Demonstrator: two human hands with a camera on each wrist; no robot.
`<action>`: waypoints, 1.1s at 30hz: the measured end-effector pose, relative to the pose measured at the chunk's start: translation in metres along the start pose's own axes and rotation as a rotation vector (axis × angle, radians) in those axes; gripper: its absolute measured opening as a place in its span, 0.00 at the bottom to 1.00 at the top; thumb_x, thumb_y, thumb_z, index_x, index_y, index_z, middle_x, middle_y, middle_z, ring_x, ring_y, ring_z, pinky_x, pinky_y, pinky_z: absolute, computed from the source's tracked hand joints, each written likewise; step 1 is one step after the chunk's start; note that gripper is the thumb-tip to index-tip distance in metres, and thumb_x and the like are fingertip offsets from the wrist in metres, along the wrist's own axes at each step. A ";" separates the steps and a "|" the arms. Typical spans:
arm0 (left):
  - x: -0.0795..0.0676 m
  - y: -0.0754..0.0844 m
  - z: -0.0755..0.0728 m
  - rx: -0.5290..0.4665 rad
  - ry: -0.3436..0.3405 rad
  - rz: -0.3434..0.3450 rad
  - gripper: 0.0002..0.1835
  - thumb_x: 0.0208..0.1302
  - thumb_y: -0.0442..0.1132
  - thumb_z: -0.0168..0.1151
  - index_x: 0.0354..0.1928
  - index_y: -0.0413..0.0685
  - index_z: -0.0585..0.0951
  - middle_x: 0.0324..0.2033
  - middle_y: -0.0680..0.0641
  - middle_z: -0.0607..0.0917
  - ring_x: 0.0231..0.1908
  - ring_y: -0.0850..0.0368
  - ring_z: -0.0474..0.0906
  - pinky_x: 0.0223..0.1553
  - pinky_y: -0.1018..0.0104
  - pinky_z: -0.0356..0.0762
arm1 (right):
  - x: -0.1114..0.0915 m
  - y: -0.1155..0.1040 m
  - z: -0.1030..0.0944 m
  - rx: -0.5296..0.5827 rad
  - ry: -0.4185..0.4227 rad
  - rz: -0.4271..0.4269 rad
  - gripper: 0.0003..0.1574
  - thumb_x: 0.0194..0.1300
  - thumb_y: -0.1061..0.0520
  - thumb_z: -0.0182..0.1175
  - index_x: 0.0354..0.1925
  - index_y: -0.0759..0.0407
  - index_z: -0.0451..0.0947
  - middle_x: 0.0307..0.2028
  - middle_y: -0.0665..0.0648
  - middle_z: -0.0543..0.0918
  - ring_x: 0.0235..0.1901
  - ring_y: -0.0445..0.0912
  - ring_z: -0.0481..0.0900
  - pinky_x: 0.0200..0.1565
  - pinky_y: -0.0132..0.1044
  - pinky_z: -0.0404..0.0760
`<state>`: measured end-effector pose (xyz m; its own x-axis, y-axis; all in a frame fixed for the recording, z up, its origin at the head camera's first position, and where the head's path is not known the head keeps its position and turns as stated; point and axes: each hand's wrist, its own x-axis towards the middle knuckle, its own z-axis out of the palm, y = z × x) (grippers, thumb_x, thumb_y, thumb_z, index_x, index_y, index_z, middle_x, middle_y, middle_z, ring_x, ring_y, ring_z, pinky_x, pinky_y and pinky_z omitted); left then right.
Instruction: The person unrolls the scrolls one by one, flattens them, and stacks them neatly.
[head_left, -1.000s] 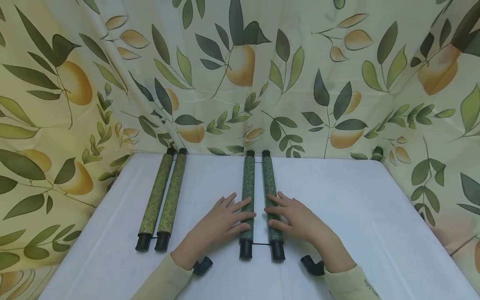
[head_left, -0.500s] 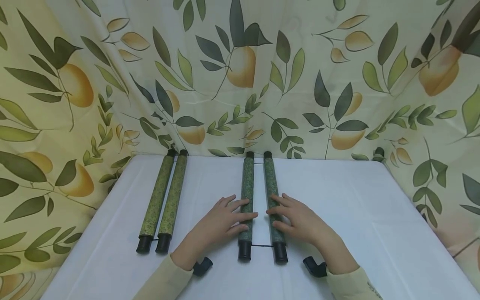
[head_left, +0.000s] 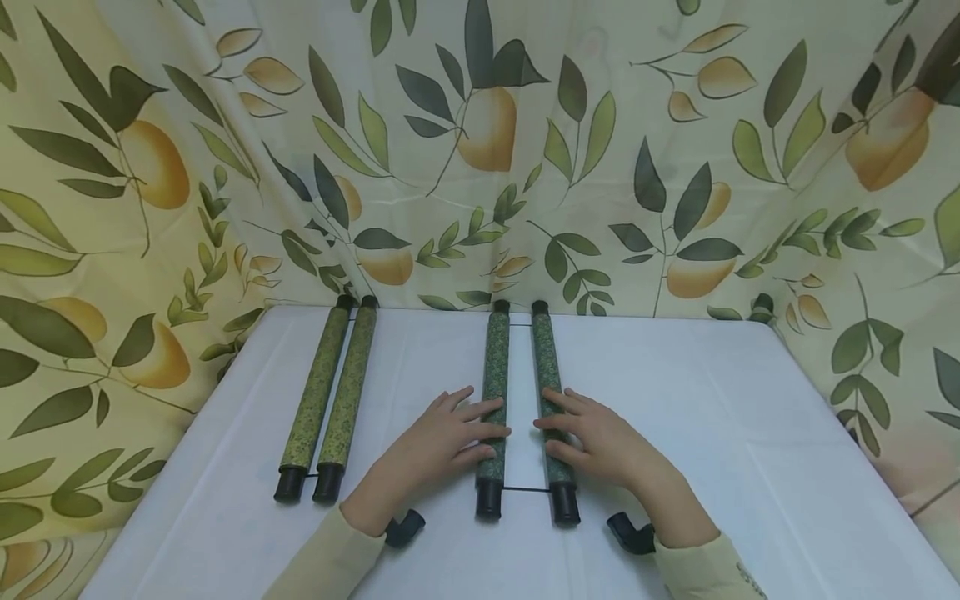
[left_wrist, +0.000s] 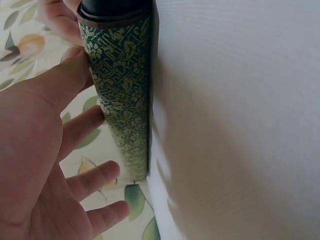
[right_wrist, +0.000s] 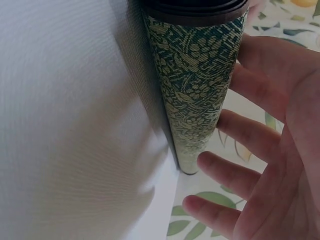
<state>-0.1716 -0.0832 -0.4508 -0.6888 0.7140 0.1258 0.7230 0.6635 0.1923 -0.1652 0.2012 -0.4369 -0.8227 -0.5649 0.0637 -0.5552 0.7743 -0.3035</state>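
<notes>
Scroll in green brocade (head_left: 497, 358) lies mid white table (head_left: 675, 392), rolls apart. Left hand (head_left: 450, 433), fingers loosely spread, touches left roll (head_left: 492, 462); right hand (head_left: 594, 435), likewise spread, touches right roll (head_left: 545, 358); neither grips. Yellow-green scroll (head_left: 348, 400) lies left.

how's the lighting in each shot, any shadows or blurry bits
Head view: dim, fairly even, faint shadows on the white tabletop; left wrist view: broad, soft-edged shadow beside the left green roll; right wrist view: similar shadow, and the right green roll looks softer toward its far end.
</notes>
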 end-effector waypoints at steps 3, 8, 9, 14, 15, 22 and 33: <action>0.000 -0.002 0.001 -0.005 0.011 0.017 0.23 0.74 0.59 0.50 0.69 0.74 0.72 0.73 0.56 0.66 0.72 0.37 0.60 0.69 0.38 0.58 | -0.001 0.000 -0.001 -0.011 0.001 0.003 0.21 0.68 0.45 0.63 0.56 0.46 0.83 0.72 0.59 0.67 0.70 0.65 0.63 0.65 0.61 0.66; 0.000 -0.004 0.000 0.031 0.022 0.041 0.22 0.73 0.59 0.50 0.67 0.73 0.74 0.72 0.54 0.68 0.71 0.37 0.62 0.69 0.41 0.59 | -0.002 0.001 -0.002 0.002 0.008 0.016 0.20 0.68 0.44 0.63 0.55 0.47 0.84 0.71 0.59 0.69 0.70 0.65 0.64 0.65 0.61 0.66; 0.000 -0.004 0.000 0.038 0.025 0.045 0.22 0.73 0.59 0.50 0.66 0.73 0.76 0.72 0.54 0.68 0.70 0.37 0.63 0.69 0.41 0.60 | -0.003 0.001 -0.003 0.005 0.009 0.021 0.21 0.68 0.44 0.63 0.56 0.47 0.83 0.70 0.59 0.69 0.70 0.65 0.64 0.65 0.61 0.66; -0.003 -0.004 -0.001 0.039 0.056 0.050 0.20 0.72 0.59 0.52 0.62 0.70 0.79 0.72 0.53 0.68 0.70 0.36 0.64 0.68 0.41 0.61 | -0.004 0.001 -0.002 0.007 0.019 0.034 0.21 0.67 0.43 0.63 0.55 0.47 0.84 0.70 0.59 0.70 0.70 0.65 0.64 0.65 0.62 0.66; -0.004 -0.004 -0.001 0.029 0.057 0.046 0.20 0.72 0.59 0.53 0.62 0.70 0.79 0.72 0.53 0.68 0.70 0.36 0.64 0.68 0.41 0.61 | -0.004 0.001 -0.002 0.007 0.024 0.033 0.20 0.67 0.43 0.64 0.54 0.47 0.84 0.70 0.59 0.70 0.70 0.65 0.64 0.65 0.62 0.66; -0.005 -0.004 0.002 -0.069 0.029 0.001 0.20 0.70 0.61 0.54 0.61 0.70 0.79 0.72 0.57 0.68 0.71 0.37 0.61 0.68 0.39 0.60 | -0.004 0.003 0.000 -0.010 0.047 0.025 0.21 0.64 0.44 0.67 0.54 0.46 0.84 0.68 0.60 0.71 0.68 0.63 0.67 0.65 0.60 0.68; -0.001 -0.009 0.002 -0.021 0.037 0.003 0.24 0.69 0.62 0.55 0.65 0.73 0.76 0.71 0.56 0.70 0.69 0.39 0.65 0.69 0.42 0.60 | -0.003 0.009 -0.001 -0.030 0.066 0.009 0.19 0.65 0.45 0.67 0.52 0.47 0.85 0.69 0.61 0.71 0.68 0.63 0.67 0.64 0.59 0.69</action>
<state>-0.1774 -0.0894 -0.4545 -0.6886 0.7069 0.1618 0.7238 0.6566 0.2122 -0.1678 0.2104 -0.4385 -0.8336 -0.5382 0.1241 -0.5500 0.7883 -0.2757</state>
